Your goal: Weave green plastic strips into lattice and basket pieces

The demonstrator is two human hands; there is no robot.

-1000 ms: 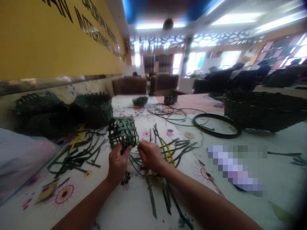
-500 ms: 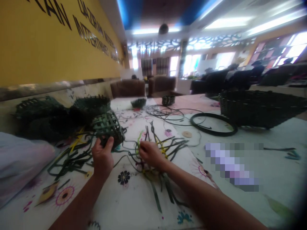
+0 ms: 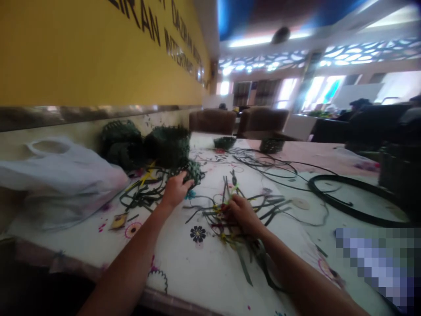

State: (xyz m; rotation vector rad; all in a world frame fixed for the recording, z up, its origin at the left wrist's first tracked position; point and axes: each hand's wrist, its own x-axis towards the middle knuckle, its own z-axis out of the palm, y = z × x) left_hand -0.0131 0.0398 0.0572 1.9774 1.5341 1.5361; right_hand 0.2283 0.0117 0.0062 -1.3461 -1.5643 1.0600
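The left hand [image 3: 176, 189] rests on a small open-weave basket [image 3: 194, 173] of dark green strips, which lies on a printed tablecloth [image 3: 184, 267] and serves here as the reference point for all locations. The left fingers [image 3: 183, 181] extend over the weave and touch it; whether they grip it cannot be determined. The right hand [image 3: 241, 214] is located forward and to the right of the basket, in a loose pile of green and yellow strips [image 3: 230, 221]. The right fingers [image 3: 228, 207] curl down among the strips; whether they are closed on a strip cannot be determined. A tangle of dark strips [image 3: 144, 193] lies just left of the basket, and a white plastic bag [image 3: 59, 180] lies farther left. Two dark woven baskets [image 3: 167, 147] stand directly behind it, against a yellow wall [image 3: 98, 52]. Well beyond it are two small woven pieces [image 3: 225, 142]. A black coiled strip [image 3: 342, 197] lies well to its right. A pixelated patch [image 3: 378, 263] hides part of the lower right of the view.
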